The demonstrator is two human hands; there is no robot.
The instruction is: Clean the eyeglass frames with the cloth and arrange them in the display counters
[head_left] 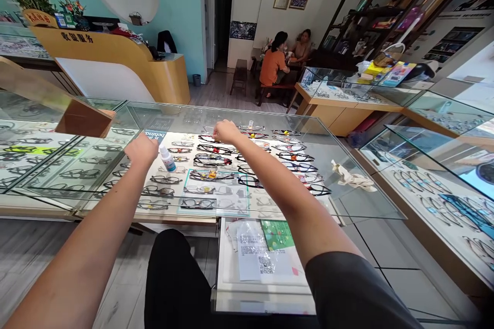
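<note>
Both arms reach forward over a glass display case filled with rows of eyeglasses. My left hand is closed, its fingers hidden behind the back of the hand, just left of a small white spray bottle on the glass. Near the far rows of frames, my right hand has its fingers curled together; what they hold, if anything, is too small to tell. A dark pair of glasses lies below the right hand. To the right, a crumpled cream cloth rests on the case.
An open drawer with papers juts out below the case. A brown box-like object stands at the left. More display cases line the right side. Two people sit at a table further back.
</note>
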